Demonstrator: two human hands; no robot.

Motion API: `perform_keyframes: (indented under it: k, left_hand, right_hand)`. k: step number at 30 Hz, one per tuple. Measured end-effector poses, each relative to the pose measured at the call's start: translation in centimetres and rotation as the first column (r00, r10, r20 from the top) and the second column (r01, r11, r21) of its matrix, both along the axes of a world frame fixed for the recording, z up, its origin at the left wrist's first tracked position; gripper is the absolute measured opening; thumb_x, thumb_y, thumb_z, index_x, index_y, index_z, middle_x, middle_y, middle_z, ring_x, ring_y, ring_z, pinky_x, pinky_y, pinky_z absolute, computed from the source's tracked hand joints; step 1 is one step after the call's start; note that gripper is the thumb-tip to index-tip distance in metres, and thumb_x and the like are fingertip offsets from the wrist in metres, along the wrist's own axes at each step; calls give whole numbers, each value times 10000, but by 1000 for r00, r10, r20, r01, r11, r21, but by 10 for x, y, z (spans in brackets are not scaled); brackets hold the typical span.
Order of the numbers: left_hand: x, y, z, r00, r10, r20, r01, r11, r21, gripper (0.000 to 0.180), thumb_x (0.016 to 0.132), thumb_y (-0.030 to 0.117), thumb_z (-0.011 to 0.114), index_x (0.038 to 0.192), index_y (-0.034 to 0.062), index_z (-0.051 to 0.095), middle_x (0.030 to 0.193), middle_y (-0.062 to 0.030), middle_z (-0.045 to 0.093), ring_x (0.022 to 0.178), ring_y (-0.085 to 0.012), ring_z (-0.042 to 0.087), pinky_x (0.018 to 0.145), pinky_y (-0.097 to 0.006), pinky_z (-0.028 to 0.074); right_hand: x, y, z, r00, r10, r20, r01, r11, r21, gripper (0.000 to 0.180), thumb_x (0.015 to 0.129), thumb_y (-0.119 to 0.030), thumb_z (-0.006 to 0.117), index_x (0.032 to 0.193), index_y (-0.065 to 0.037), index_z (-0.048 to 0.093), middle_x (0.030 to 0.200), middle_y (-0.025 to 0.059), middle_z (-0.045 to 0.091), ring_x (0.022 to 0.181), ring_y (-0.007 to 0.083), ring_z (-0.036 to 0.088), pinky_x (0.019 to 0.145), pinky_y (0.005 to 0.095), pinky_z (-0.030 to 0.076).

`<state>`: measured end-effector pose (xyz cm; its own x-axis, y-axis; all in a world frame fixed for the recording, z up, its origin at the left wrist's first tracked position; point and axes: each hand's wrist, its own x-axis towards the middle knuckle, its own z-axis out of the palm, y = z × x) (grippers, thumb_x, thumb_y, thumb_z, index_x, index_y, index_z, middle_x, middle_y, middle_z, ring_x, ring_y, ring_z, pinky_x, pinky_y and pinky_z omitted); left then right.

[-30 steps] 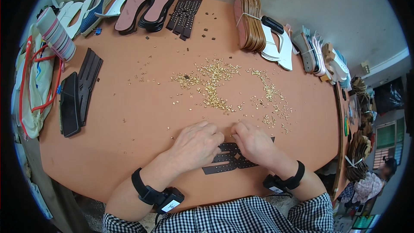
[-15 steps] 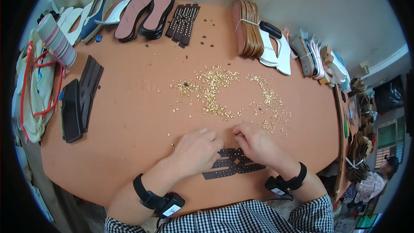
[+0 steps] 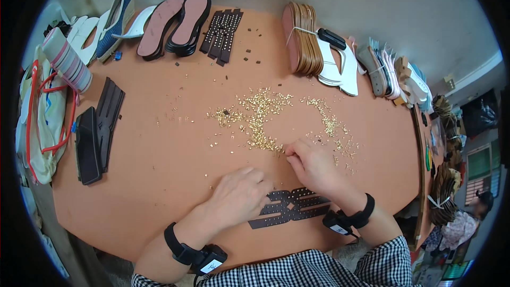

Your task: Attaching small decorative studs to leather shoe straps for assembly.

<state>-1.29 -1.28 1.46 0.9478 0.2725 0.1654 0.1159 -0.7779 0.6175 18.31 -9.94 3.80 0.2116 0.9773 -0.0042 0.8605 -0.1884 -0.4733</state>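
A dark brown shoe strap piece (image 3: 289, 207) with slits and rows of small shiny studs lies flat near the table's front edge. Curled over its upper left end is my left hand (image 3: 241, 194), fingers closed against the strap; the thumb is hidden. My right hand (image 3: 313, 163) has thumb and forefinger pinched together at the lower edge of a scattered heap of small gold studs (image 3: 260, 135). Whatever sits between those fingertips is too small to make out. A second, looser patch of gold studs (image 3: 330, 125) spreads beyond my right hand.
Far left stand pink-topped shoe soles (image 3: 188, 21), a studded strap stack (image 3: 222, 34) and a blue wedge shoe (image 3: 117, 18). Bundled tan soles (image 3: 304, 40) stand at the back. A black phone-like case (image 3: 88, 146) and dark straps (image 3: 110, 122) lie left. Another person (image 3: 459, 228) is at far right.
My right hand has moved up and slightly left, away from the strap to the edge of the gold studs. My left hand stays at the strap's left end. The view has shifted slightly.
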Motion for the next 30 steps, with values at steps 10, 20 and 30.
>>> perform_keyframes:
  k: [10, 20, 30]
  left_hand:
    - [1, 0, 1, 999, 11, 35, -10, 1000, -12, 174, 717, 174, 718, 866, 103, 662, 806, -55, 552, 818, -245, 581, 676, -391, 502]
    - [0, -1, 1, 1000, 14, 18, -13, 1000, -24, 170, 726, 173, 705, 865, 93, 650, 822, -67, 565, 829, -261, 580, 695, -396, 499]
    - [1, 0, 3, 1000, 3, 2, -3, 1000, -6, 172, 725, 175, 707, 864, 88, 654, 847, -66, 582, 863, -260, 590, 727, -394, 506]
  right_hand:
    - [-22, -41, -3, 993, 119, -17, -119, 993, -3, 92, 844, -71, 585, 924, -42, 550, 858, 134, 575, 751, 339, 608, 659, 423, 501]
    - [-28, -33, 9, 943, 272, 192, -244, 957, -154, 139, 783, -94, 594, 874, -29, 511, 862, 124, 529, 737, 299, 614, 624, 400, 517]
    - [-25, -26, 11, 810, 446, 380, -369, 892, -260, 209, 757, -96, 617, 907, -17, 494, 873, 130, 523, 776, 276, 608, 650, 379, 515]
